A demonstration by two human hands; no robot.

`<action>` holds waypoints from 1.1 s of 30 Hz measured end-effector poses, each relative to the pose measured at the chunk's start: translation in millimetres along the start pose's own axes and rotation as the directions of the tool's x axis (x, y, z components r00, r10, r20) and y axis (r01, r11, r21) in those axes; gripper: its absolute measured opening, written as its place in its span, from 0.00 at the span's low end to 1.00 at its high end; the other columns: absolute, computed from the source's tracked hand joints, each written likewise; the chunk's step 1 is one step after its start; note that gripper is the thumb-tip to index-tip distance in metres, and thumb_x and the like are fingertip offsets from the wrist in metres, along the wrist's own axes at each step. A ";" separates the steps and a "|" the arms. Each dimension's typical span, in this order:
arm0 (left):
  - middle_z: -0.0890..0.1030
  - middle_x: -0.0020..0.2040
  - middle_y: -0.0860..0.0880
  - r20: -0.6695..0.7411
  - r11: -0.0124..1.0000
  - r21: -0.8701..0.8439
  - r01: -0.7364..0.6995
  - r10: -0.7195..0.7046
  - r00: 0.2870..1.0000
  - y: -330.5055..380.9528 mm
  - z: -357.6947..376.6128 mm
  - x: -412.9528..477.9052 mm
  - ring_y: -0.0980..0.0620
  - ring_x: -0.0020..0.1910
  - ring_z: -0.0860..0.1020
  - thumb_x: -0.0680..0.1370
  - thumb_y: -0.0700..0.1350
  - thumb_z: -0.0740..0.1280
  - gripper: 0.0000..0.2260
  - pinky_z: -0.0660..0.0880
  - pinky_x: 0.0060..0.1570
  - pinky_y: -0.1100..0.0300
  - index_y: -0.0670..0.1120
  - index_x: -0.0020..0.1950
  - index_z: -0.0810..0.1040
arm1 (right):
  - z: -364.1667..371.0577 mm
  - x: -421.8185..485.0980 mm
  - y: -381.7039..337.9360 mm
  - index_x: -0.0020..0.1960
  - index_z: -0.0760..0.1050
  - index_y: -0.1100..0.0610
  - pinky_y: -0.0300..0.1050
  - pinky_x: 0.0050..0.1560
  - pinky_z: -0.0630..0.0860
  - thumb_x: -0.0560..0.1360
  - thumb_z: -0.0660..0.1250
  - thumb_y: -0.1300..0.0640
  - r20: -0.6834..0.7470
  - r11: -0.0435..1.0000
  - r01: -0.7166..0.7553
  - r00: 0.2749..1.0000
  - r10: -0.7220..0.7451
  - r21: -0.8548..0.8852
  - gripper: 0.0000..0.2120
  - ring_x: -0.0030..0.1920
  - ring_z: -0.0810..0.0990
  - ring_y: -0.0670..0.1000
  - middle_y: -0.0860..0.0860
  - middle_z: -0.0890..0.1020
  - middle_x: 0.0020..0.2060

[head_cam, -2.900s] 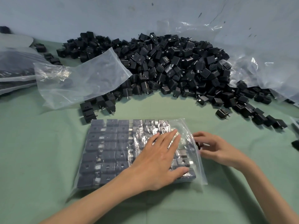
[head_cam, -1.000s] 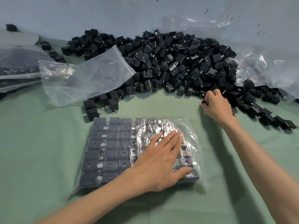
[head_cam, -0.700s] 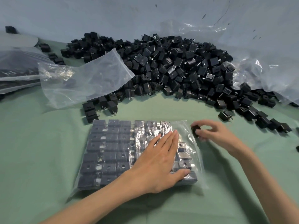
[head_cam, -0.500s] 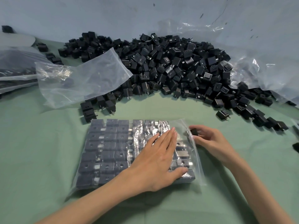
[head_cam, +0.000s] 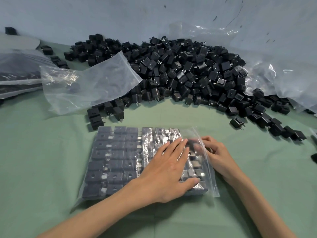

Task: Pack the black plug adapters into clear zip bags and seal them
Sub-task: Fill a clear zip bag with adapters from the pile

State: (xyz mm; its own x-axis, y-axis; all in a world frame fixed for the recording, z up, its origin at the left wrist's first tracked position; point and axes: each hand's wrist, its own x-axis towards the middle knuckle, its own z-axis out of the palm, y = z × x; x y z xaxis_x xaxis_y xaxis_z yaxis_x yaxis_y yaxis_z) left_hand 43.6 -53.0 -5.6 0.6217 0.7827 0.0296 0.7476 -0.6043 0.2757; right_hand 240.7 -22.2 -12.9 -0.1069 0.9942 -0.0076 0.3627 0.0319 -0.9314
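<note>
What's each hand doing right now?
Left hand: open, flat on the filled zip bag.
Right hand: fingers curled at the bag's open edge, blurred; hold cannot be told.

My bench has a dull green cloth over it, filling the bottom half of the frame. Behind it a pale grey-blue wall runs across the whole top. It's got a few dark scuff marks toward the upper right, plus a thin dark curved line near the top edge, can't tell what that is. Crumpled clear plastic sheeting is heaped against the wall on the right. Upper left there's a flat pale grey rounded thing, cut off by the edge.
</note>
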 end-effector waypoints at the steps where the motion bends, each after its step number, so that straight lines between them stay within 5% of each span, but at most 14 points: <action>1: 0.35 0.77 0.51 0.000 1.000 0.001 -0.002 0.002 1.000 0.0 0.0 0.1 0.56 0.74 0.30 0.77 0.68 0.45 0.38 0.29 0.69 0.58 0.45 0.78 0.41 | -0.3 -0.2 0.2 0.55 0.83 0.52 0.40 0.52 0.76 0.75 0.69 0.57 -0.015 1.000 0.003 1.000 -0.003 0.000 0.10 0.50 0.80 0.45 0.49 0.81 0.49; 5: 0.35 0.78 0.51 -0.002 1.000 0.014 -0.006 0.006 1.000 0.1 -0.1 0.0 0.57 0.74 0.32 0.78 0.68 0.44 0.38 0.30 0.70 0.57 0.45 0.78 0.40 | 3.4 -2.4 0.1 0.51 0.83 0.53 0.35 0.46 0.78 0.74 0.71 0.59 -0.042 0.995 -0.014 0.999 0.018 0.103 0.08 0.49 0.84 0.48 0.48 0.86 0.46; 10: 0.36 0.78 0.51 -0.005 0.999 0.037 -0.009 0.009 1.000 0.4 0.5 -1.2 0.56 0.75 0.33 0.78 0.68 0.43 0.38 0.30 0.71 0.57 0.45 0.78 0.39 | -23.9 3.6 -4.5 0.50 0.83 0.46 0.35 0.51 0.77 0.75 0.69 0.61 0.137 0.992 -0.021 0.990 0.038 -0.127 0.12 0.49 0.83 0.41 0.45 0.86 0.46; 12: 0.36 0.78 0.51 -0.002 0.999 0.039 -0.013 0.013 1.000 0.2 0.2 -1.3 0.57 0.75 0.32 0.78 0.68 0.43 0.38 0.29 0.70 0.57 0.45 0.78 0.39 | -54.0 18.6 -2.2 0.49 0.83 0.46 0.32 0.49 0.76 0.74 0.65 0.69 -0.035 0.943 0.041 0.998 -0.056 -0.329 0.19 0.47 0.82 0.39 0.48 0.86 0.47; 15: 0.36 0.78 0.51 -0.005 0.999 0.047 -0.018 0.018 1.000 -0.2 0.7 -0.8 0.56 0.75 0.33 0.78 0.68 0.43 0.38 0.29 0.70 0.57 0.45 0.78 0.39 | -101.5 51.3 9.4 0.59 0.80 0.55 0.51 0.63 0.72 0.75 0.67 0.64 -0.466 0.799 -0.145 0.866 -0.183 -0.583 0.15 0.58 0.77 0.55 0.59 0.80 0.57; 17: 0.36 0.78 0.51 -0.008 0.999 0.046 -0.014 0.014 1.000 -0.2 0.8 -0.6 0.56 0.75 0.32 0.78 0.68 0.42 0.38 0.29 0.70 0.57 0.45 0.78 0.39 | -114.1 63.9 21.3 0.65 0.76 0.55 0.53 0.63 0.69 0.75 0.69 0.53 -0.447 0.669 -0.324 0.895 -0.014 -0.669 0.19 0.61 0.73 0.62 0.62 0.78 0.59; 19: 0.35 0.78 0.51 -0.009 0.999 0.037 -0.012 0.012 1.000 -0.4 0.3 -1.1 0.56 0.74 0.32 0.77 0.69 0.42 0.38 0.28 0.69 0.57 0.45 0.78 0.39 | -111.3 68.2 28.2 0.64 0.75 0.56 0.51 0.57 0.70 0.74 0.70 0.49 -0.395 0.605 -0.348 0.917 0.059 -0.716 0.21 0.58 0.74 0.62 0.62 0.78 0.55; 22: 0.36 0.78 0.51 -0.018 1.000 0.022 -0.020 0.020 1.000 -0.3 0.7 -1.7 0.57 0.74 0.32 0.77 0.69 0.42 0.38 0.27 0.68 0.59 0.45 0.78 0.39 | -96.8 61.3 18.2 0.61 0.75 0.58 0.47 0.51 0.71 0.75 0.69 0.52 -0.339 0.664 -0.239 0.940 -0.024 -0.709 0.17 0.50 0.79 0.58 0.59 0.81 0.53; 25: 0.38 0.78 0.53 -0.037 0.998 -0.053 -0.020 0.018 0.999 -1.4 1.3 -0.8 0.61 0.72 0.32 0.78 0.67 0.45 0.37 0.26 0.66 0.62 0.46 0.78 0.41 | -71.9 34.5 0.8 0.58 0.78 0.55 0.33 0.36 0.73 0.78 0.66 0.55 -0.108 0.847 -0.015 0.993 -0.050 -0.532 0.11 0.32 0.80 0.42 0.44 0.84 0.39; 28: 0.43 0.79 0.54 -0.059 0.987 -0.160 -0.009 0.000 0.998 -2.9 -0.4 1.2 0.63 0.73 0.36 0.78 0.65 0.49 0.35 0.28 0.66 0.65 0.47 0.79 0.45 | -39.0 12.2 -11.7 0.59 0.80 0.52 0.36 0.32 0.76 0.77 0.66 0.57 0.130 0.956 0.062 0.991 -0.025 -0.288 0.11 0.30 0.80 0.44 0.47 0.83 0.38; 33: 0.44 0.79 0.54 -0.069 0.990 -0.139 -0.004 -0.006 0.998 -2.4 -1.4 0.5 0.59 0.75 0.40 0.79 0.64 0.50 0.34 0.30 0.67 0.64 0.48 0.79 0.45 | -37.2 13.0 -5.5 0.56 0.82 0.55 0.38 0.38 0.76 0.74 0.70 0.58 0.052 0.988 -0.044 0.997 0.052 -0.147 0.11 0.35 0.79 0.44 0.53 0.85 0.42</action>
State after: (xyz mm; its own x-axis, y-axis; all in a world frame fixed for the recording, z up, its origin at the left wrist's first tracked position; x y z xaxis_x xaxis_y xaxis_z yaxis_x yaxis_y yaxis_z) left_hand 41.7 -50.9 -4.9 0.5998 0.7945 0.0945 0.7053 -0.5808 0.4064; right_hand 271.7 -5.7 5.6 -0.1360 0.9879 -0.0749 0.4989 0.0029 -0.8666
